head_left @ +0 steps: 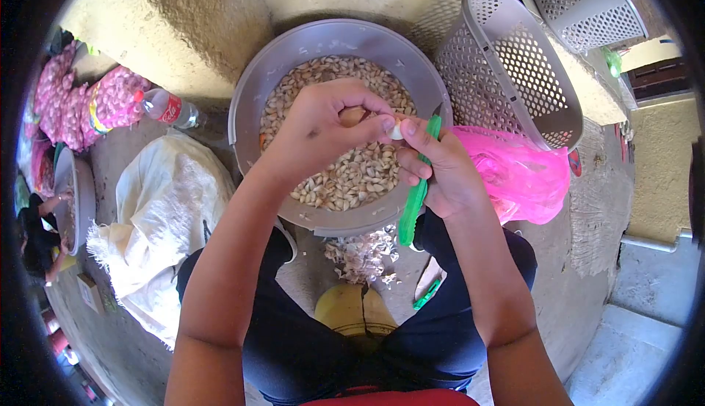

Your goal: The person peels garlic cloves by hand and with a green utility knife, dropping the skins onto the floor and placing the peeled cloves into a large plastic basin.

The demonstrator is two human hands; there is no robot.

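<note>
Over a wide grey basin [246,86], my two hands meet fingertip to fingertip. A pale garlic clove [396,131] is pinched between them. My left hand [330,119] is closed, with thumb and forefinger on the clove's left side. My right hand [444,167] is wrapped round a green-handled knife [413,211], its blade pointing up and away from me, while the thumb touches the clove. Beneath the hands, many garlic cloves [345,182] fill the bottom of the basin. Papery garlic skins [363,255] lie on the floor just in front of it.
Perforated grey crates [507,75] and a pink plastic bag [514,174] stand at the right. On the left are a white woven sack [165,215], a plastic bottle [170,108] and pink net bags of garlic [110,101]. Another person's arm [55,204] reaches to a second basin [84,200].
</note>
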